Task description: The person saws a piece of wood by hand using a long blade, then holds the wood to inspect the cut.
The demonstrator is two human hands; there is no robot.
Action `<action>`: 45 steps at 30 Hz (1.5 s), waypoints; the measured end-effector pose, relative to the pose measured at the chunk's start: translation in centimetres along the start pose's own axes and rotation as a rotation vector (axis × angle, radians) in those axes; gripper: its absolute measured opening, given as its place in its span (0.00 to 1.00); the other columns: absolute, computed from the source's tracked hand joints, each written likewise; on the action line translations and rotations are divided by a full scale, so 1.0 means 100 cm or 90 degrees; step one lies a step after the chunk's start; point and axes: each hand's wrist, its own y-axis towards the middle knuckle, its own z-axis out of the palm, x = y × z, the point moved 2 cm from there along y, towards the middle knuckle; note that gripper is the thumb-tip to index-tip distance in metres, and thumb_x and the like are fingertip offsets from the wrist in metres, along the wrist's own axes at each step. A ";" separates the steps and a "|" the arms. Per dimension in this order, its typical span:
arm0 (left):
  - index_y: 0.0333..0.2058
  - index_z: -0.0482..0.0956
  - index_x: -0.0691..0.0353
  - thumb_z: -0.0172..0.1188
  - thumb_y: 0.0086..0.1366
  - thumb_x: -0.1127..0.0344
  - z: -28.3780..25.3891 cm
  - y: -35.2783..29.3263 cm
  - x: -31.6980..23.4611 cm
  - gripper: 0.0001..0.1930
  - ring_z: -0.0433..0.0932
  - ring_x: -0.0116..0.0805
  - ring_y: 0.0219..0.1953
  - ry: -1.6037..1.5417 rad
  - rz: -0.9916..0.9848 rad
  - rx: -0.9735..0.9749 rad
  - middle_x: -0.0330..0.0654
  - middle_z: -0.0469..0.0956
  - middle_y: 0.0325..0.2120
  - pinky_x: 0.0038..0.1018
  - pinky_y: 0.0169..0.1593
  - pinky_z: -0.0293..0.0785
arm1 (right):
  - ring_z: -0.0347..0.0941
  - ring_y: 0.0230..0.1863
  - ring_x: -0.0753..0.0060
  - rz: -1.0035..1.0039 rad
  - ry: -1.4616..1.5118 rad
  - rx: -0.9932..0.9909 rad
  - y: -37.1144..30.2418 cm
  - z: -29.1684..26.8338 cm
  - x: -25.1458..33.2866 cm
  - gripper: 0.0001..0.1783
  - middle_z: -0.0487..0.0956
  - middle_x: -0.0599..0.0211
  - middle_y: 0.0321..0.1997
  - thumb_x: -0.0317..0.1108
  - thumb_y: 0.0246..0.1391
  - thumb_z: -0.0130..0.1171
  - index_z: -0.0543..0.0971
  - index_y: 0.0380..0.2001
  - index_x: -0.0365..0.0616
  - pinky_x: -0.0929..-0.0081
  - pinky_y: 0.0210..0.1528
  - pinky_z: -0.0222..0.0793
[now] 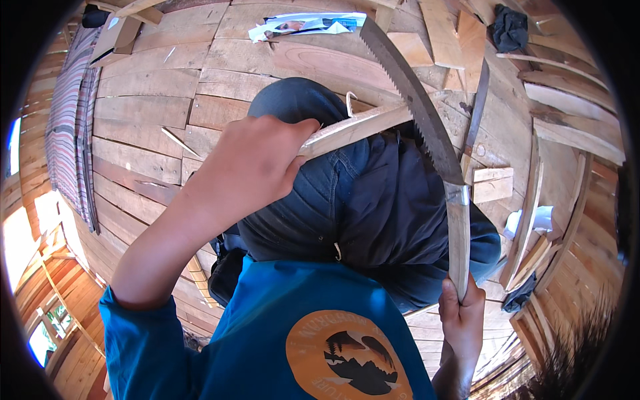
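My left hand (260, 160) is closed around the near end of a pale wooden strip (363, 130), which slants up to the right above my bent, dark-clothed knee. In my right hand (463, 317), low on the right, is the wooden handle of a curved handsaw (437, 137). Its toothed blade rises past the far end of the strip, teeth facing left. Blade and strip overlap there; whether the teeth touch the wood I cannot tell. A thin curled shaving (349, 103) stands out by the strip's upper edge.
Around me lies a plank floor (143, 113). Beyond my knees is a white and blue plastic wrapper (307, 25). On the right are a long dark blade (477, 110), a small wood block (492, 185) and several boards (577, 137). A striped cloth (70, 120) lies left.
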 end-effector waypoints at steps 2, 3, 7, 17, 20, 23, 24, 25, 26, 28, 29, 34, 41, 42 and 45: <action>0.46 0.79 0.63 0.63 0.55 0.70 -0.001 0.000 -0.001 0.18 0.82 0.50 0.29 -0.002 -0.024 0.028 0.53 0.80 0.25 0.39 0.36 0.79 | 0.71 0.15 0.55 -0.027 0.000 -0.008 0.011 0.012 0.001 0.12 0.69 0.52 0.15 0.32 0.63 0.54 0.74 0.42 0.32 0.71 0.20 0.61; 0.46 0.79 0.63 0.63 0.55 0.70 -0.001 0.000 0.000 0.18 0.82 0.51 0.30 -0.003 -0.039 0.038 0.53 0.80 0.25 0.39 0.36 0.79 | 0.71 0.15 0.54 -0.059 -0.003 -0.017 0.028 0.019 0.006 0.12 0.69 0.51 0.16 0.33 0.63 0.54 0.74 0.41 0.33 0.71 0.20 0.61; 0.48 0.77 0.67 0.66 0.55 0.68 -0.001 0.002 0.006 0.21 0.80 0.56 0.32 -0.054 -0.075 0.043 0.60 0.79 0.26 0.41 0.40 0.76 | 0.70 0.14 0.58 -0.174 -0.030 -0.027 0.073 0.030 0.026 0.11 0.69 0.53 0.15 0.32 0.63 0.53 0.73 0.41 0.32 0.71 0.19 0.59; 0.50 0.76 0.68 0.66 0.55 0.67 -0.002 0.004 0.001 0.23 0.80 0.58 0.32 -0.050 -0.084 0.052 0.62 0.78 0.27 0.41 0.40 0.76 | 0.66 0.13 0.67 -0.044 0.010 -0.020 0.027 0.013 -0.002 0.11 0.68 0.55 0.15 0.33 0.64 0.53 0.73 0.38 0.33 0.72 0.19 0.59; 0.49 0.76 0.69 0.66 0.55 0.66 -0.001 0.003 0.002 0.23 0.80 0.58 0.32 -0.068 -0.077 0.055 0.63 0.78 0.27 0.41 0.40 0.76 | 0.67 0.14 0.57 -0.097 0.041 -0.009 0.080 0.029 0.016 0.11 0.68 0.52 0.16 0.35 0.64 0.53 0.73 0.38 0.35 0.69 0.21 0.61; 0.49 0.76 0.69 0.66 0.55 0.66 -0.002 0.003 0.010 0.23 0.80 0.58 0.32 -0.098 -0.078 0.038 0.63 0.78 0.27 0.41 0.40 0.76 | 0.66 0.14 0.60 -0.113 0.007 -0.028 0.074 0.025 0.017 0.11 0.68 0.52 0.16 0.34 0.64 0.53 0.73 0.39 0.34 0.70 0.21 0.61; 0.49 0.76 0.69 0.66 0.55 0.66 -0.002 0.003 0.009 0.24 0.80 0.58 0.32 -0.092 -0.076 0.037 0.63 0.78 0.27 0.41 0.40 0.76 | 0.66 0.14 0.61 -0.083 -0.019 -0.031 0.057 0.017 0.011 0.11 0.68 0.53 0.16 0.34 0.64 0.53 0.74 0.40 0.34 0.71 0.21 0.60; 0.49 0.76 0.70 0.66 0.55 0.66 -0.001 0.001 0.007 0.24 0.80 0.58 0.32 -0.087 -0.076 0.039 0.63 0.78 0.27 0.41 0.40 0.76 | 0.67 0.14 0.61 -0.067 -0.010 -0.017 0.037 0.008 0.005 0.12 0.68 0.53 0.16 0.35 0.64 0.53 0.74 0.40 0.34 0.71 0.21 0.60; 0.49 0.76 0.69 0.66 0.55 0.66 0.000 -0.001 0.006 0.24 0.80 0.58 0.32 -0.082 -0.073 0.040 0.63 0.78 0.27 0.41 0.40 0.76 | 0.67 0.14 0.62 -0.048 0.002 -0.003 0.017 -0.001 -0.001 0.12 0.68 0.53 0.16 0.35 0.64 0.53 0.74 0.40 0.34 0.71 0.21 0.60; 0.49 0.76 0.69 0.67 0.55 0.65 0.004 0.003 0.006 0.24 0.80 0.57 0.32 -0.070 -0.048 0.039 0.63 0.78 0.28 0.41 0.40 0.76 | 0.68 0.14 0.61 -0.021 0.016 0.003 0.008 -0.001 -0.004 0.12 0.69 0.52 0.16 0.35 0.64 0.53 0.74 0.40 0.34 0.71 0.21 0.61; 0.50 0.76 0.69 0.66 0.55 0.65 0.005 0.003 0.006 0.24 0.80 0.57 0.32 -0.064 -0.056 0.043 0.63 0.79 0.28 0.41 0.40 0.76 | 0.68 0.14 0.61 -0.013 0.017 0.005 0.013 0.003 -0.001 0.12 0.69 0.52 0.16 0.35 0.64 0.54 0.74 0.40 0.34 0.70 0.21 0.61; 0.50 0.76 0.69 0.66 0.55 0.65 0.001 0.004 0.004 0.24 0.80 0.58 0.32 -0.055 -0.066 0.039 0.62 0.79 0.28 0.41 0.40 0.76 | 0.62 0.15 0.79 -0.137 -0.002 -0.033 0.072 0.027 0.021 0.10 0.65 0.68 0.15 0.33 0.65 0.52 0.74 0.41 0.34 0.80 0.19 0.54; 0.49 0.77 0.69 0.66 0.55 0.66 -0.002 0.004 0.001 0.23 0.81 0.57 0.32 -0.073 -0.076 0.049 0.62 0.79 0.28 0.42 0.39 0.76 | 0.70 0.15 0.55 -0.020 -0.026 -0.021 0.019 -0.007 0.010 0.13 0.69 0.49 0.17 0.34 0.63 0.55 0.73 0.42 0.33 0.68 0.21 0.62; 0.48 0.77 0.69 0.66 0.55 0.66 -0.001 0.003 0.002 0.22 0.81 0.57 0.31 -0.066 -0.070 0.044 0.62 0.79 0.27 0.42 0.39 0.76 | 0.70 0.15 0.55 0.013 -0.020 -0.020 0.014 -0.007 0.007 0.13 0.69 0.49 0.17 0.34 0.62 0.55 0.73 0.42 0.32 0.68 0.22 0.62; 0.47 0.78 0.68 0.66 0.55 0.66 0.000 0.005 -0.002 0.21 0.80 0.57 0.31 -0.051 -0.067 0.052 0.62 0.78 0.26 0.42 0.39 0.76 | 0.69 0.16 0.53 -0.045 -0.013 -0.016 0.036 0.005 0.008 0.13 0.70 0.48 0.18 0.34 0.62 0.55 0.73 0.41 0.33 0.68 0.22 0.62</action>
